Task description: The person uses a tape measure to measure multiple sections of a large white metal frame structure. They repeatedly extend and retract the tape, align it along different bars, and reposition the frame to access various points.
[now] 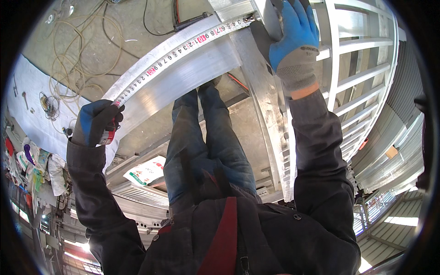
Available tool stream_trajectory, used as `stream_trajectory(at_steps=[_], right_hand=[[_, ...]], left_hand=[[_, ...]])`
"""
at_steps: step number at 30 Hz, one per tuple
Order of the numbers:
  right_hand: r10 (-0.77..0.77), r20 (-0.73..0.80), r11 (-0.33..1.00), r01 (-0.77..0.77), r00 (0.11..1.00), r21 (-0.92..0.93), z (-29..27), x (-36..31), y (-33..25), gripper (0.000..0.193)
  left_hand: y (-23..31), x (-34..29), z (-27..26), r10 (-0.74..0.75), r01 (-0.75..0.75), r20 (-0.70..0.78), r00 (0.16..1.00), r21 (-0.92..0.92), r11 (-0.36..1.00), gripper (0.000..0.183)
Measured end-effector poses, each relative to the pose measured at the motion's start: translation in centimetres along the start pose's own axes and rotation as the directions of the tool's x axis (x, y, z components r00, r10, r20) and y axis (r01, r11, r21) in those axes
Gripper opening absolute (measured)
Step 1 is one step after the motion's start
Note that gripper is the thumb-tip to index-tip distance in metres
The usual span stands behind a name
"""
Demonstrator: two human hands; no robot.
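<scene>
My left hand (95, 123), in a grey and blue work glove, is closed around a red tape measure (108, 134) at the left end of a wide silvery metal beam (183, 73). From its case the white tape blade (178, 49) runs out along the beam, up to its hooked end near a metal upright (270, 20). There my right hand (293, 43), gloved alike, lies against the upright with fingers stretched upward and the thumb apart. The beam looks curved in this fisheye view. What the right fingertips touch is cut off at the top edge.
Slatted metal framework (362, 43) rises on the right. A loose yellowish hose (87, 50) and dark cables lie on the concrete floor at upper left. A pale sheet (32, 87) there carries a few tools. Below the beam sits a white printed bag (145, 171), beside my legs.
</scene>
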State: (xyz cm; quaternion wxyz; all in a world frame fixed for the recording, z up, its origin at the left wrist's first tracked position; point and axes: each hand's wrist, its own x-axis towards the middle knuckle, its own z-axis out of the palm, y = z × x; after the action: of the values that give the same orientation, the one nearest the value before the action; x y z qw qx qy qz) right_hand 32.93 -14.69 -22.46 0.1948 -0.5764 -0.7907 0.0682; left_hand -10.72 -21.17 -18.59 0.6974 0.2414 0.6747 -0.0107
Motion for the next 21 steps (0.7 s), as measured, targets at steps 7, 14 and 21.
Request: stream_trajectory(at_steps=[7, 14, 21], right_hand=[[-0.02, -0.005, 0.999, 0.02, 1.0, -0.049, 0.05, 0.34, 0.1, 0.06], [-0.062, 0.007, 0.998, 0.062, 0.998, -0.007, -0.5, 0.6, 0.53, 0.055], [-0.09, -0.016, 0.995, 0.089, 0.996, -0.051, -0.1, 0.44, 0.6, 0.053]], left_hand=[[0.19, 0.2, 0.2, -0.032, 0.033, -0.032, 0.999, 0.019, 0.999, 0.028], [-0.53, 0.66, -0.35, -0.02, 0.02, 0.013, 1.0, -0.04, 0.999, 0.025], [-0.52, 0.69, -0.32, -0.021, 0.021, 0.002, 1.0, -0.007, 1.0, 0.025]])
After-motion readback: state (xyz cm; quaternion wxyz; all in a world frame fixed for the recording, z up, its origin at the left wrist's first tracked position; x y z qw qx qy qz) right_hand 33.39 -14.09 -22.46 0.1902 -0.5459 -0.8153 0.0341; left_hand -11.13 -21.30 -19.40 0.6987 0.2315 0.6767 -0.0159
